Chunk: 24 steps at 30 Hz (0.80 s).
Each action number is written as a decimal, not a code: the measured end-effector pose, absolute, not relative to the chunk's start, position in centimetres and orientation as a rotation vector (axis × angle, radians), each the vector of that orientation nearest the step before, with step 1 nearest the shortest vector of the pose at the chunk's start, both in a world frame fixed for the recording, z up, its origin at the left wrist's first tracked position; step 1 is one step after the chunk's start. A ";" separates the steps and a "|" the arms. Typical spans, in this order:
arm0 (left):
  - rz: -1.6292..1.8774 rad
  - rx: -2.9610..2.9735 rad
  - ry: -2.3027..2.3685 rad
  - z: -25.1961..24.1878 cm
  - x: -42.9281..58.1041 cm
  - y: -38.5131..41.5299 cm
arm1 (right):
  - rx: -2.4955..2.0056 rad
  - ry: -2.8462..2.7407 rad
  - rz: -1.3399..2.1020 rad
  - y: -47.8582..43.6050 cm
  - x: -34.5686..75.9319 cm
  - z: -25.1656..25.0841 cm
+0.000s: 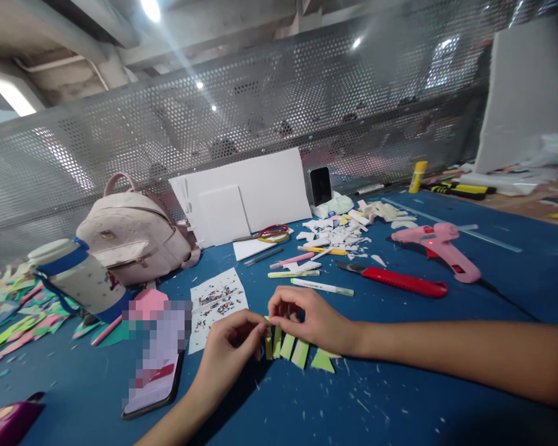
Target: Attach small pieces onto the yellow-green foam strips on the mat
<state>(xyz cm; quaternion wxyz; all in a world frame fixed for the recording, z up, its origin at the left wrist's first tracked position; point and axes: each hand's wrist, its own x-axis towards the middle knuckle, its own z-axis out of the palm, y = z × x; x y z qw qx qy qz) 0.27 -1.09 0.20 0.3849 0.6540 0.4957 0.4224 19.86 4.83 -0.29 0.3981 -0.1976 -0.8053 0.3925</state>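
My left hand [230,348] and my right hand [307,319] meet over the blue table [400,384], fingertips pinched together on a small green paper piece [268,321]. Below them lie several green paper strips [294,352] and a green triangle. A sheet sprinkled with coloured confetti [216,303] lies just left of my hands.
A phone [155,378] lies at lower left, a bottle [79,279] and pink backpack [134,232] beyond. Pens, a red utility knife [400,282], pink glue gun [439,244], white scraps [339,232], white boards [246,195] and a propped phone [320,184] sit farther back.
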 end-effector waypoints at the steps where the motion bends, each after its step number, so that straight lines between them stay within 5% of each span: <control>1: 1.075 1.665 1.267 0.2 0.3 -1.1 | -0.496 -2.041 0.996 4.8 19.9 -0.3; 24: 1.016 1.996 1.314 0.1 0.5 -1.7 | -0.477 -2.095 1.003 4.6 19.9 -0.2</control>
